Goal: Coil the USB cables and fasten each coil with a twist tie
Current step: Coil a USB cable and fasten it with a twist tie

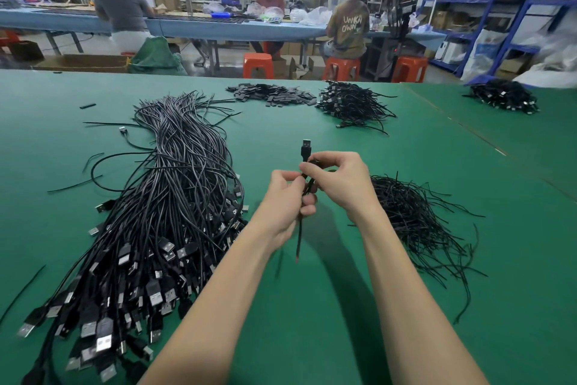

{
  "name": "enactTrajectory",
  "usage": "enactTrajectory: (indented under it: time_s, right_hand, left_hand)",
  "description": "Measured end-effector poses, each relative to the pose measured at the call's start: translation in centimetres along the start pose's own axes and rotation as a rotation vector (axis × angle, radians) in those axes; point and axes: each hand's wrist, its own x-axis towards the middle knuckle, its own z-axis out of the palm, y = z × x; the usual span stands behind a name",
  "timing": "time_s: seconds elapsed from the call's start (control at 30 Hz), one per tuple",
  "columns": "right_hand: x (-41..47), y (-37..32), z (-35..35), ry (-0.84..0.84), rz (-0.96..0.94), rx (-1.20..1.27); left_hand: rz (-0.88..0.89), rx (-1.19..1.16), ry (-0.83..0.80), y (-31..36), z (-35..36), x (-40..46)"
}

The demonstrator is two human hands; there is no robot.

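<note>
Above the middle of the green table [312, 306], both hands hold one coiled black USB cable [306, 150]. Its plug sticks up above my fingers and a loose tail hangs down below my left hand [285, 197]. My left hand grips the coil from the left. My right hand [338, 180] pinches the coil's top from the right, fingers closed around it. The coil itself is mostly hidden by the fingers, and I cannot tell if a twist tie is on it. A big bundle of uncoiled USB cables [162, 213] lies to the left. Loose black twist ties [415, 222] lie in a heap on the right.
A heap of coiled cables [352, 103] lies further back, with another [504, 94] at the far right. A pile of small black flat parts [271, 94] sits at the back centre. Beyond the table are orange stools [257, 64] and people seated at a long bench.
</note>
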Motion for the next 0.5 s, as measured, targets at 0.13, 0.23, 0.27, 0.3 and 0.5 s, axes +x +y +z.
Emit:
enactTrajectory:
  time_s: [0.13,0.23,0.27,0.3,0.5]
  right_hand:
    - [0.8,0.0,0.0,-0.115,0.068,0.265]
    - [1.9,2.4,-0.2,0.091,0.013,-0.433]
    - [1.9,3.2,-0.2,0.123,0.013,-0.646]
    - [1.9,3.9,0.0,0.105,0.039,-0.757]
    - [1.9,6.0,1.3,0.03,0.164,-0.848]
  left_hand:
    - [0.003,-0.149,0.105,0.3,-0.9,0.8]
    - [0.019,-0.142,0.169,-0.4,-1.5,1.1]
    - [0.025,-0.135,0.184,-0.7,-1.6,1.1]
    - [0.031,-0.132,0.194,-1.0,-1.8,1.1]
    - [0.094,0.004,0.256,-2.5,-2.7,1.2]
